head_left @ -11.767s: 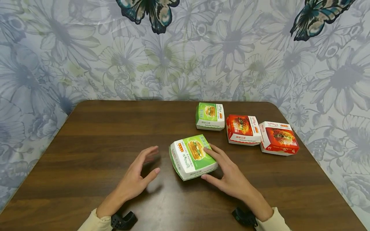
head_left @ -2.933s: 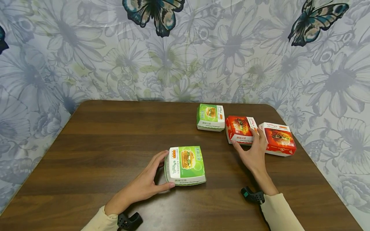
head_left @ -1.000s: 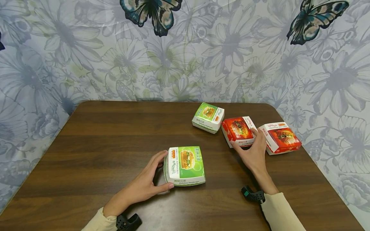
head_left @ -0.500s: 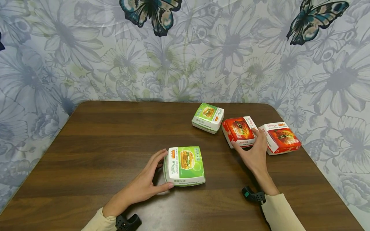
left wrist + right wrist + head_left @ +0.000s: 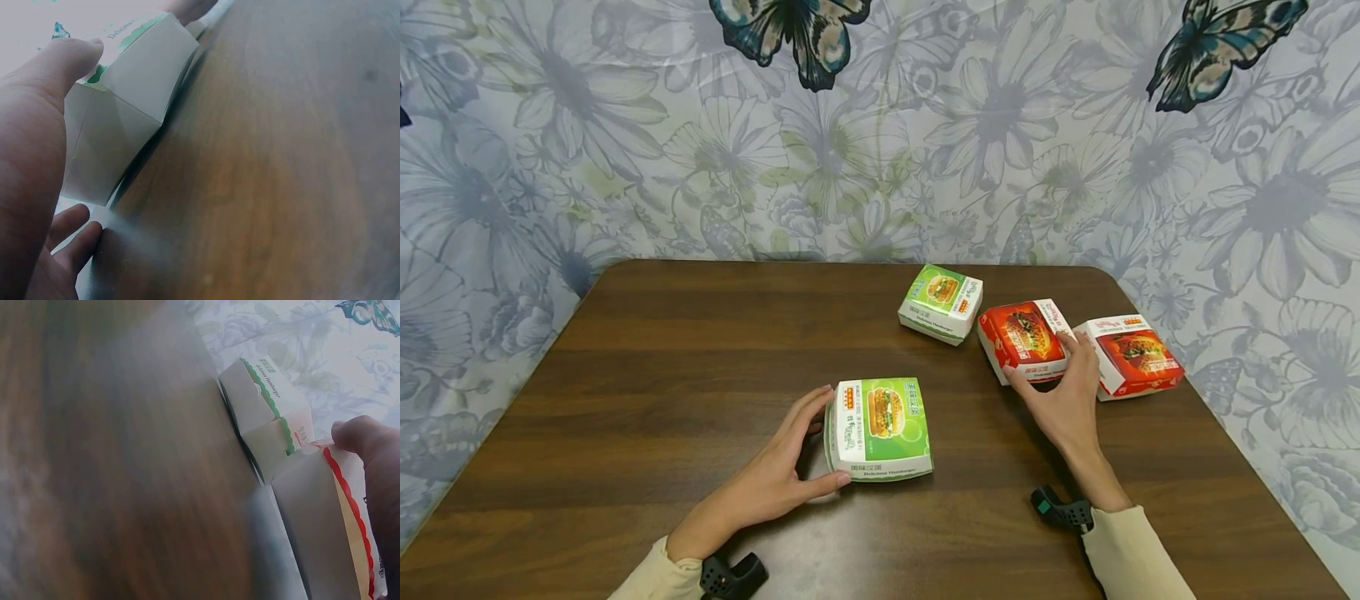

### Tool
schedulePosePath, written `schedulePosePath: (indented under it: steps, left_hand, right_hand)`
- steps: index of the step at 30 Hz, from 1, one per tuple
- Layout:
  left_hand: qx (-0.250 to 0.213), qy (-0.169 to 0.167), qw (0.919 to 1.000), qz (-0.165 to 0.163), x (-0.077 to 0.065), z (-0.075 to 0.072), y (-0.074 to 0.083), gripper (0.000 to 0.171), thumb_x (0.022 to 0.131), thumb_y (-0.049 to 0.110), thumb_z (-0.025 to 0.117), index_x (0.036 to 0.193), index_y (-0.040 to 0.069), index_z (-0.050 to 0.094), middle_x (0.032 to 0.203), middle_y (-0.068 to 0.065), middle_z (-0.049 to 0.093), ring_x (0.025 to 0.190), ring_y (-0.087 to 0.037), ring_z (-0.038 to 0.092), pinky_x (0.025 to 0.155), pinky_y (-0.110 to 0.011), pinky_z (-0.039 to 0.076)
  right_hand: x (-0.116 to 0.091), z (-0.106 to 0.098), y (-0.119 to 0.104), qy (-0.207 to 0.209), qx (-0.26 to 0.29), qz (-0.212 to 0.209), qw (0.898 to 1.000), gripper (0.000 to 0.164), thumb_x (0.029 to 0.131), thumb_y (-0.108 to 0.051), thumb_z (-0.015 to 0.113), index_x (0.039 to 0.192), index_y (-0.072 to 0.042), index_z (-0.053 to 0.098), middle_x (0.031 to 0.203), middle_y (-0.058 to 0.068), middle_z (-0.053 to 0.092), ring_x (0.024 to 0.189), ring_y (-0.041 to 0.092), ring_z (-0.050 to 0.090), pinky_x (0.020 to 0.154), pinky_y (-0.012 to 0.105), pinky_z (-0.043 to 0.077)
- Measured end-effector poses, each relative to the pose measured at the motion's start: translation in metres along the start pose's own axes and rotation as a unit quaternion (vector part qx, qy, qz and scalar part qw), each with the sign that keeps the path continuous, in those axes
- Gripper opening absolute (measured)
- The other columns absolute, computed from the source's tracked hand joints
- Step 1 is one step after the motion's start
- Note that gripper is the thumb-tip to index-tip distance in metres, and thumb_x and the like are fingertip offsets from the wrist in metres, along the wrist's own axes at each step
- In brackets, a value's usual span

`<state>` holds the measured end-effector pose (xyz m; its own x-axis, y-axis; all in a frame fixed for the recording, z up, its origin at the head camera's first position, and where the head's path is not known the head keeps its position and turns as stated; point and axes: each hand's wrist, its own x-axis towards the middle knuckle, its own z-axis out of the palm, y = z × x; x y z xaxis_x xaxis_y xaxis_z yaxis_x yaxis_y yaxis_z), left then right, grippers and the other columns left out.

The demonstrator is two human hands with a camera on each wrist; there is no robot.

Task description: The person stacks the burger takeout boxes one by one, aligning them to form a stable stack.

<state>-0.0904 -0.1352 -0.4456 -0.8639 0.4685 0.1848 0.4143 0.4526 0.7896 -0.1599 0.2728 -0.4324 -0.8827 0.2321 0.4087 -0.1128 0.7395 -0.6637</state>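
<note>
A green and white hamburger box [image 5: 887,429] sits near the middle of the table. My left hand [image 5: 760,479] holds it by its left side, thumb at the near corner, fingers toward the far one. The left wrist view has the thumb on the top corner of this box [image 5: 134,109]; two fingertips show below, apart from it. Further right, my right hand [image 5: 1066,408] grips a red and white hamburger box [image 5: 1018,337], thumb at its near side, fingers at its right. Close up, the right thumb [image 5: 359,434] lies on that red-trimmed box [image 5: 315,515].
Behind the gripped red box, a second green hamburger box [image 5: 940,302] stands angled near the far edge. Another red hamburger box [image 5: 1138,357] stands right beside my right fingers, near the right table edge. A flower-patterned wall [image 5: 850,167] rises behind the brown wooden table [image 5: 685,350].
Earlier, my right hand left the near green box for the red one. The near green box shifted; the other boxes later turned at an angle. Over the last second hardly anything moved.
</note>
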Motion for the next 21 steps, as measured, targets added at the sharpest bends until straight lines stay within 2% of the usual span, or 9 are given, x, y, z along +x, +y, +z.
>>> schedulePosePath:
  steps: [10,21]
  left_hand:
    - [-0.005,0.002,1.0000,-0.001,0.0003,-0.0004,0.0005,0.102,0.088,0.045,0.082,0.164,0.027,0.017,0.169,-0.004,0.018,0.144,-0.021,0.041,0.113,-0.047,0.044]
    - [-0.001,-0.002,1.0000,-0.006,0.0003,-0.0014,0.0010,0.102,0.088,0.048,0.081,0.164,0.029,0.016,0.169,-0.005,0.019,0.147,-0.021,0.037,0.114,-0.052,0.042]
  right_hand:
    - [-0.0010,-0.0026,-0.0039,0.012,0.010,-0.013,1.000,0.088,0.081,-0.030,0.086,0.152,-0.004,0.039,0.163,0.024,0.024,0.152,0.041,0.021,0.120,0.068,0.021]
    - [-0.0044,-0.0054,-0.0076,0.022,0.016,-0.029,0.999,0.088,0.080,-0.028,0.086,0.152,-0.006,0.041,0.162,0.022,0.027,0.150,0.040,0.025,0.120,0.065,0.024]
